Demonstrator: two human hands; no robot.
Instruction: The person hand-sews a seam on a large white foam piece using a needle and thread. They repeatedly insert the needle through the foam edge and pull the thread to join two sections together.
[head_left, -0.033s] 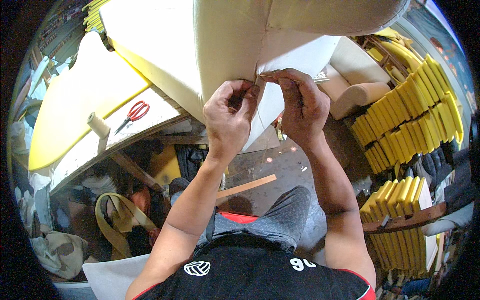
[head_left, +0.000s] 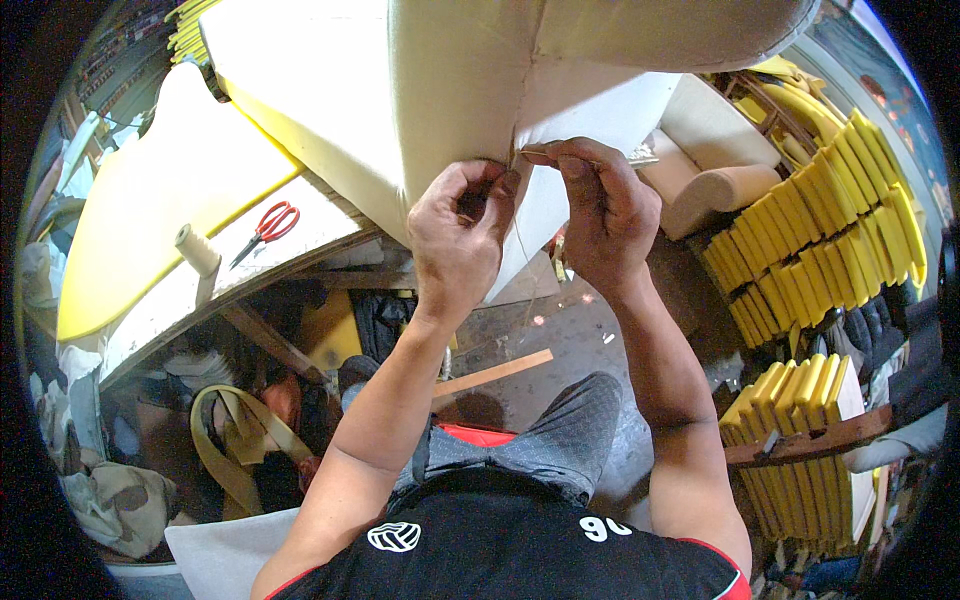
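A large cream upholstered piece (head_left: 455,90) fills the top of the view, with a seam running down its middle. My left hand (head_left: 460,225) is closed at the lower end of this seam, thumb and forefinger pinching the cream fabric. Just to the right, my right hand (head_left: 610,205) is closed too, its fingertips pinching a thin, needle-like thing (head_left: 530,152) against the seam. A fine thread (head_left: 522,240) hangs down between the two hands. The fingertips partly cover the stitching spot.
At left, a worktable (head_left: 130,335) bears red-handled scissors (head_left: 268,232), a thread spool (head_left: 197,250) and a yellow-edged foam piece (head_left: 150,200). Yellow foam pads (head_left: 810,220) are stacked at right, near a cream armchair (head_left: 715,150). A wood strip (head_left: 495,373) lies below my hands.
Both hands keep almost the same place and grip. The thread hanging below them has shifted slightly.
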